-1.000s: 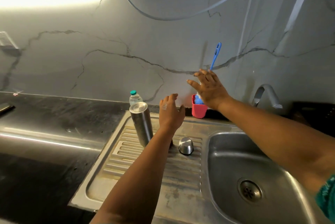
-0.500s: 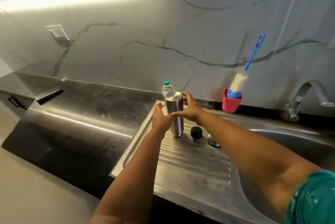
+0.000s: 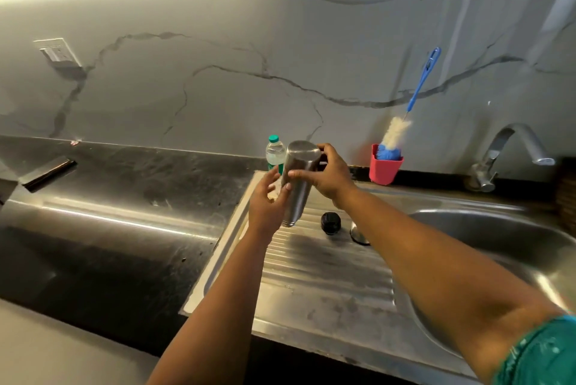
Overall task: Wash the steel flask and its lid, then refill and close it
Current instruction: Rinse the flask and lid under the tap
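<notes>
Overhead, the right hand (image 3: 330,176) gripped the flask (image 3: 297,182), tilted above the drainboard (image 3: 327,285). Left hand (image 3: 268,200) lay open beside it.

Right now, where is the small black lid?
In the head view the black lid lies on the ribbed drainboard, just right of the steel flask gripped by the right hand, left of the sink basin.

The steel flask (image 3: 296,185) sits just left of frame centre, a plain brushed cylinder turned mouth-down and tilted, flat base uppermost, lower end at the ribbed drainboard. Its black inner lid (image 3: 331,222) lies on the drainboard just to its right; beside that, a steel outer cap (image 3: 358,234) shows partly behind the forearm.
</notes>
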A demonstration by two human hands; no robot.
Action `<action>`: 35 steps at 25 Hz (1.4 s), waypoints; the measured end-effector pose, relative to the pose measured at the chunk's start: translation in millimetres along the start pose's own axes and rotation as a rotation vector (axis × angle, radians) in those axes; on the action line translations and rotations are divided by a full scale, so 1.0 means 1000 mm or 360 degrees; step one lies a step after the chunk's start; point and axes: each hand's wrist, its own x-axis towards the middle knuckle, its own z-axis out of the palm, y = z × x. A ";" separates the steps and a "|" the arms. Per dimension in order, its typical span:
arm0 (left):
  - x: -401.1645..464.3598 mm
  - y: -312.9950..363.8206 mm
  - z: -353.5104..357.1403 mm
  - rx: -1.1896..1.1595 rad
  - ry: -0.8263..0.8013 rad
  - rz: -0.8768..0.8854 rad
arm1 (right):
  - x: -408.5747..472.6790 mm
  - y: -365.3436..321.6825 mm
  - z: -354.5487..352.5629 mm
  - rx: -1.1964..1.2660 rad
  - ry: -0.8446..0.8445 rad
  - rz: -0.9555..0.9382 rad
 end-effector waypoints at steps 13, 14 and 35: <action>-0.044 0.047 0.154 -0.0696 -0.0466 -0.0950 | -0.115 0.071 -0.215 0.1523 0.1099 0.0672; -0.050 0.047 0.169 -0.0719 -0.0560 -0.1003 | -0.127 0.077 -0.225 0.1548 0.1160 0.0694; -0.066 0.037 0.360 -0.0903 -0.0454 -0.1184 | -0.097 0.194 -0.395 -0.0957 0.0739 0.1340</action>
